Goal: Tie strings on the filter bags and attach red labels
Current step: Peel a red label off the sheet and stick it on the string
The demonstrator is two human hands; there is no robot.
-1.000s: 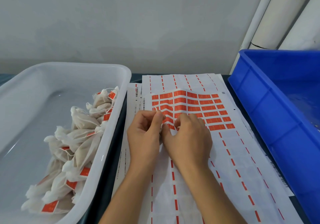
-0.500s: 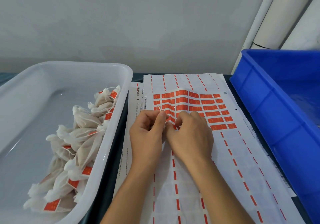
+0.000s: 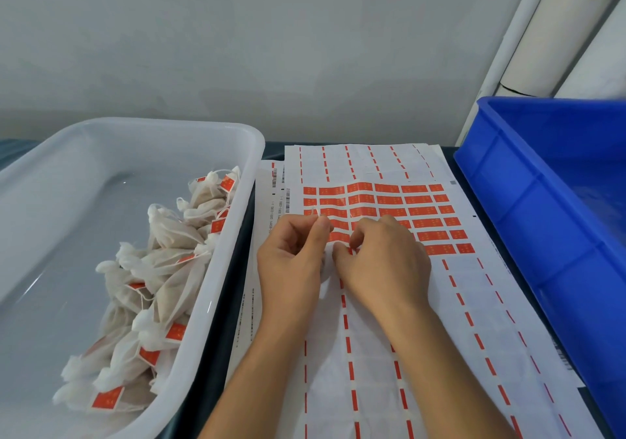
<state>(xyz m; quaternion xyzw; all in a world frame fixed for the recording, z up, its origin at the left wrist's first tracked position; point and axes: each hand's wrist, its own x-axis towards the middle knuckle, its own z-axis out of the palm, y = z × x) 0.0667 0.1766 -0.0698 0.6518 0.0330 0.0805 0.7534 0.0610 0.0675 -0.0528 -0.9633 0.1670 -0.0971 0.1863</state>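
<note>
A white sheet of red labels [image 3: 418, 211] lies on the table between two bins. Both hands work at the lower left corner of its red block. My left hand [image 3: 291, 262] pinches a thin white string [image 3: 315, 211] between thumb and forefinger. A bit of a white filter bag [image 3: 324, 264] shows under its palm. My right hand [image 3: 384, 262] has its fingers curled and pinches a red label [image 3: 350, 251] at the sheet. Several filter bags with strings and red labels [image 3: 162, 269] are piled in the white tray [image 3: 216, 289] at the left.
A deep blue bin [image 3: 548, 221] stands along the right edge of the sheets. More label sheets with only red dashes [image 3: 359, 160] lie under and behind the top one. White tubes [image 3: 548, 32] lean on the wall at the back right.
Both hands stay together at the same spot on the sheet. The right fingertips have shifted slightly lower and left onto a label; the left thumb and forefinger keep their pinch.
</note>
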